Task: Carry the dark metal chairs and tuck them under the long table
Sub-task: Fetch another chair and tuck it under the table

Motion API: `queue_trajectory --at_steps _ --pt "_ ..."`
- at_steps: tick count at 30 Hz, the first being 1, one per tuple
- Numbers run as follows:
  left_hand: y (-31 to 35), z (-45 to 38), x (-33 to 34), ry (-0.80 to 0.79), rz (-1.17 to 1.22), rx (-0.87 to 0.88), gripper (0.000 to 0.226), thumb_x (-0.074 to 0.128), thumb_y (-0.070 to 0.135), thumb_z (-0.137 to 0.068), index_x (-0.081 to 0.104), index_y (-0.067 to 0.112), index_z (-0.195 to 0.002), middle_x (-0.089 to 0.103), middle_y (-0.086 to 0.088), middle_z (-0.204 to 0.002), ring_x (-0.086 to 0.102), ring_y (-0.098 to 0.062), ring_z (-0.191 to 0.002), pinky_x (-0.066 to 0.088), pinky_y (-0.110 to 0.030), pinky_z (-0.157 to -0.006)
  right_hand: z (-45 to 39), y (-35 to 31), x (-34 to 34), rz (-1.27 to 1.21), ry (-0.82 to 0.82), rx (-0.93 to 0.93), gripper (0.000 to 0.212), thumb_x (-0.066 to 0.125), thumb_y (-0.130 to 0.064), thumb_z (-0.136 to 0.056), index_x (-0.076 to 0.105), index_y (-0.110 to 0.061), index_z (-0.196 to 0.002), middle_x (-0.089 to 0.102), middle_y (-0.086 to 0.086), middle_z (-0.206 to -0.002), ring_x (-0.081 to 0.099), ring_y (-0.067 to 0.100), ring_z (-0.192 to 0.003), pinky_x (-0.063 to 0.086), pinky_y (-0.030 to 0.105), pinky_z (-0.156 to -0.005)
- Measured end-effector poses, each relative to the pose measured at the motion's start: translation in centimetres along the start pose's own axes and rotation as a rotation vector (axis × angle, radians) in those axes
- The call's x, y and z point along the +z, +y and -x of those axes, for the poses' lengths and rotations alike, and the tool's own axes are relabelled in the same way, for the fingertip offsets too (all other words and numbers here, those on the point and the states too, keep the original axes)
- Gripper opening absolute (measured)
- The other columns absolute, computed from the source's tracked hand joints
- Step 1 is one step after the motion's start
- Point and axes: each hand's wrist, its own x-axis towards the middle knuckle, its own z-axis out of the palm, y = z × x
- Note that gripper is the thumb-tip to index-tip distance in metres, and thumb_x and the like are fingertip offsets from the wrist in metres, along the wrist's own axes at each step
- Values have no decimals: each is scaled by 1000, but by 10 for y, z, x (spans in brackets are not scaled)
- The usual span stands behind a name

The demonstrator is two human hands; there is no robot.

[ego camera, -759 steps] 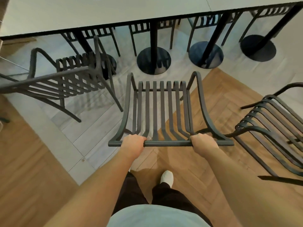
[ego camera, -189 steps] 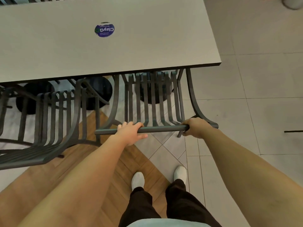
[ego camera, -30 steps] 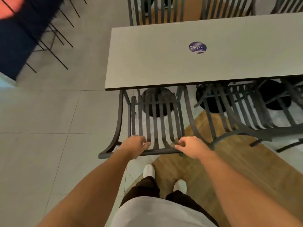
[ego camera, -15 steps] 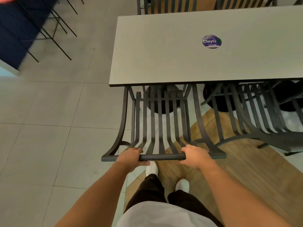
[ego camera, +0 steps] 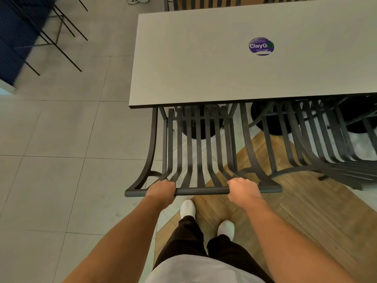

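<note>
A dark metal slatted chair [ego camera: 201,152] stands at the left end of the long grey table [ego camera: 204,78], its seat partly hidden under the tabletop and its back toward me. My left hand [ego camera: 162,189] grips the top rail of the chair back left of centre. My right hand [ego camera: 242,188] grips the same rail right of centre. A second dark metal chair [ego camera: 318,144] sits tucked under the table just to the right, close beside the one I hold.
A round purple sticker [ego camera: 261,46] lies on the tabletop. Black round table bases [ego camera: 201,127] show under the table. More chairs stand across the table at the top. Thin black furniture legs [ego camera: 61,37] and a blue panel are at the far left over grey tiles.
The chair has slid a little further under the table end, with both hands still on its top rail. My view has shifted slightly so the table sits more to the right.
</note>
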Motion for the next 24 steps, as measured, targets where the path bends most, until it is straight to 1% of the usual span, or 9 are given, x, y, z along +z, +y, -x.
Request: queue_trajectory --at_steps 5,10,17,20,24 --pt "1 -22 -23 15 16 7 20 53 26 -107 63 15 -121 60 -2 -93 63 -19 -87 56 -33 -84 -20 3 -21 16 29 31 25 62 -26 -98 68 -22 -121 69 0 -109 69 24 -101 56 39 -86" --pt "1 -42 -44 35 15 23 20 53 25 -107 63 15 -121 59 -2 -92 62 -21 -86 57 -35 -86 -39 8 -41 27 43 47 24 62 -25 -97 69 -22 -120 68 0 -105 69 25 -99 57 40 -85" --pt "-3 -49 -46 7 4 60 21 52 25 -107 62 15 -122 66 -5 -102 66 -22 -93 58 -36 -89 -45 9 -45 32 12 43 27 62 -25 -98 68 -21 -124 69 0 -108 69 24 -99 57 38 -85" --pt "-5 -51 -47 6 8 77 22 51 24 -107 63 14 -122 66 -6 -102 67 -22 -93 59 -36 -88 -46 9 -45 31 10 44 27 63 -26 -98 68 -22 -124 69 0 -107 69 23 -98 56 36 -83" --pt "-7 -51 -48 -22 10 102 24 52 27 -108 63 13 -124 62 -4 -98 65 -20 -92 57 -32 -87 -45 7 -46 40 7 52 25 61 -25 -98 69 -22 -122 70 0 -107 69 23 -99 56 37 -85"
